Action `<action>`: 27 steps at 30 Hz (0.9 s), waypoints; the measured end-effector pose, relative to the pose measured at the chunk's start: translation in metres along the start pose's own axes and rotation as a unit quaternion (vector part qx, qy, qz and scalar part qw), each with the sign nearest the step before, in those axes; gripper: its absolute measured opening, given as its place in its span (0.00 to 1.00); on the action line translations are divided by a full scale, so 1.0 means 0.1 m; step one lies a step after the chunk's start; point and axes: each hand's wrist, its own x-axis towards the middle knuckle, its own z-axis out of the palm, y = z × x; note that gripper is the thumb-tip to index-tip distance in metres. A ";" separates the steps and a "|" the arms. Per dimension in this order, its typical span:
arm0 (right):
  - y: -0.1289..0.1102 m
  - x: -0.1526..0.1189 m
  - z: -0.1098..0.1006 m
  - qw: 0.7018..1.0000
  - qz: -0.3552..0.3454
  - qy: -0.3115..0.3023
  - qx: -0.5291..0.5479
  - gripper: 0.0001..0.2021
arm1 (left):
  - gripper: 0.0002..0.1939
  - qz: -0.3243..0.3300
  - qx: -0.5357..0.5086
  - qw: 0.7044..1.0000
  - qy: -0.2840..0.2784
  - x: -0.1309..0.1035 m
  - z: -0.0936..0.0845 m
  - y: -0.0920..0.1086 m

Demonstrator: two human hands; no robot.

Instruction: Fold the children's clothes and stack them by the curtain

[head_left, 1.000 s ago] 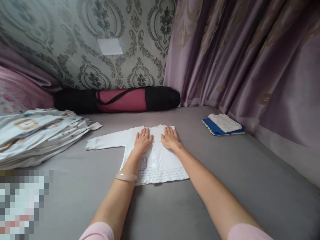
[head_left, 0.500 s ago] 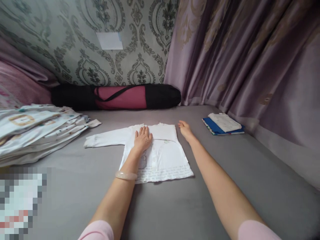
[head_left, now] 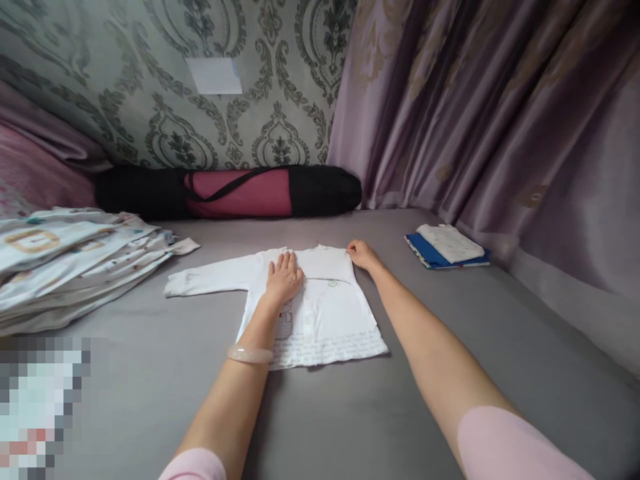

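A small white long-sleeved shirt (head_left: 340,313) lies front up on the grey sheet, with printed lines along its hem. Its sleeve on the left is stretched out sideways; on the right the sleeve is folded in across the chest. My left hand (head_left: 285,277) rests flat on the upper chest near the collar, fingers extended. At the upper right corner of the shirt, my right hand (head_left: 363,255) has its fingertips pinched together on the folded shoulder edge.
Piled patterned clothes (head_left: 75,260) lie at the left. Folded cloths, one white and one blue (head_left: 430,252), sit at the right near the curtain (head_left: 400,133). A long black and dark-pink bag (head_left: 240,193) lies along the wall.
My right hand has moved slightly left, from beside the shirt to its shoulder edge, and its fingers have closed there. My left hand stays flat on the chest.
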 end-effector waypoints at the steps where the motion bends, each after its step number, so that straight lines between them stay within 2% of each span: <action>1: -0.02 -0.02 -0.01 1.000 0.004 0.000 -0.014 0.08 | 0.32 0.000 -0.002 1.000 -0.001 0.00 0.00 0.00; 3: -0.07 -0.08 -0.03 0.999 0.006 0.003 -0.040 0.10 | 0.32 -0.002 -0.007 1.000 -0.001 0.00 -0.01 0.01; 5: -0.18 -0.19 -0.02 0.998 -0.002 0.017 -0.060 0.15 | 0.31 -0.002 -0.003 1.000 0.027 0.00 -0.02 0.04; 9: -0.49 -0.48 0.18 0.987 -0.105 0.020 -0.123 0.23 | 0.30 0.029 0.026 0.993 0.114 -0.01 0.00 0.13; 11: -0.62 -0.62 0.31 0.979 -0.138 -0.012 -0.148 0.26 | 0.30 0.041 0.034 0.993 0.101 -0.02 0.02 0.15; 15: -0.69 -0.77 0.46 0.978 -0.106 -0.031 -0.176 0.31 | 0.32 0.028 0.032 0.997 0.070 -0.04 0.07 0.11; 19: -0.64 -0.75 0.47 0.978 -0.070 -0.031 -0.192 0.33 | 0.35 0.000 0.011 0.999 0.048 -0.04 0.06 0.06; 23: -0.64 -0.72 0.44 0.979 -0.064 -0.034 -0.189 0.33 | 0.37 -0.013 -0.012 1.000 0.017 -0.03 0.02 0.05; 27: -0.72 -0.70 0.36 0.979 -0.039 -0.082 -0.180 0.34 | 0.38 -0.014 -0.044 0.999 -0.007 0.02 0.01 0.03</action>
